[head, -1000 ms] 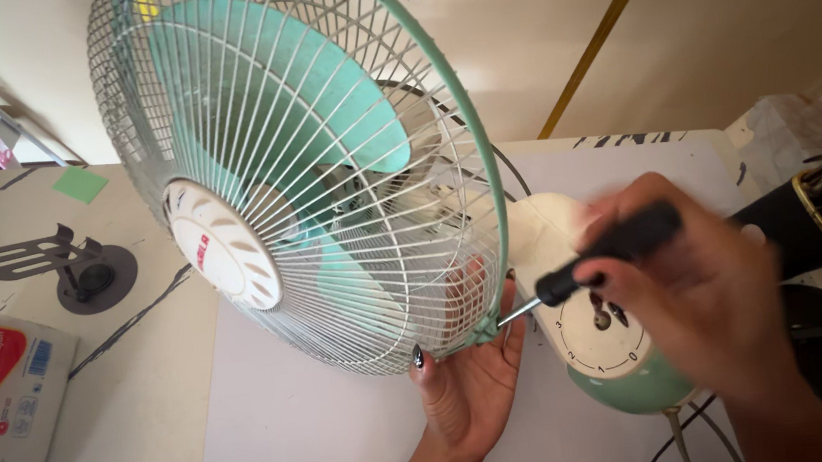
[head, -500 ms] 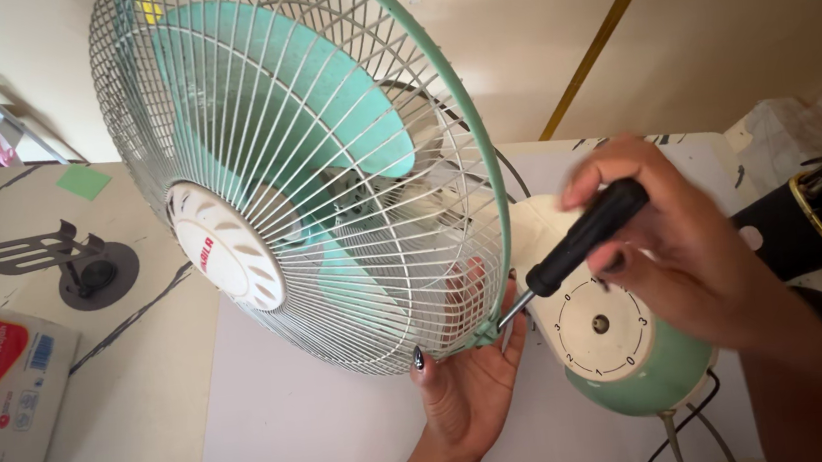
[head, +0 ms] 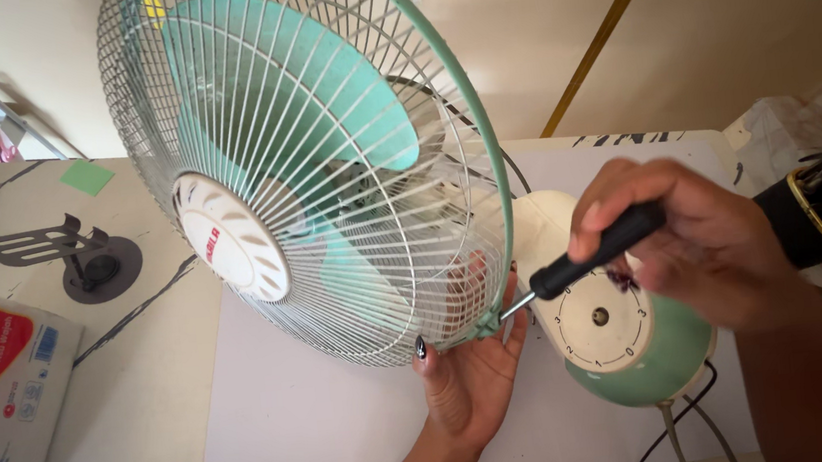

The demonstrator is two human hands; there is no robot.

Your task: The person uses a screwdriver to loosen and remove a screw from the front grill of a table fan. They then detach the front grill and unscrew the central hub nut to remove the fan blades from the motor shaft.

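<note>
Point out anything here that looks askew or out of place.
The table fan is tipped over: its base faces up at the camera. The left hand props the cage rim while the right hand aims a screwdriver there.

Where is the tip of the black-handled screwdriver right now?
In the head view, the black-handled screwdriver sits right of centre in the right hand, its tip at the bottom rim of the green wire fan guard, above the left hand.
</note>
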